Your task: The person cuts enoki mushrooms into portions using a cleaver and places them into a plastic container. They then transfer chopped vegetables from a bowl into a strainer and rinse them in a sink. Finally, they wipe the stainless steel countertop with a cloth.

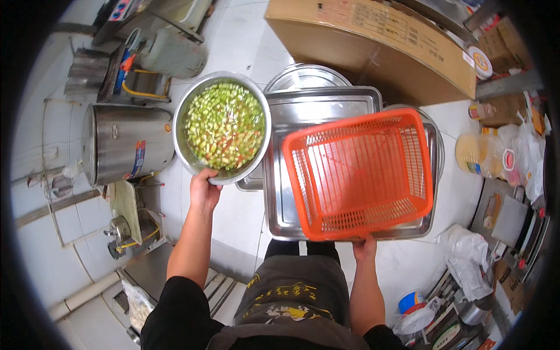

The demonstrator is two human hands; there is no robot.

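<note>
My left hand (204, 191) grips the near rim of a round stainless steel bowl (179, 144). Diced green vegetable with some red pieces (225, 124) lies in liquid inside it. To the right, my right hand (364, 247) holds the near rim of an orange plastic slotted basket (354, 175), which has nothing in it and is slightly turned. Beneath the basket are rectangular stainless steel trays (280, 192), partly hidden by it. The bowl is beside the upper tray's left edge. Behind the trays shows a round metal lid or pan (310, 78).
A large cardboard box (372, 57) stands beyond the trays. At left are a big steel pot (131, 142) and a gas cylinder (175, 54). Along the right side are a plastic jug (474, 148), plastic bags (468, 258) and a blue tub (410, 301).
</note>
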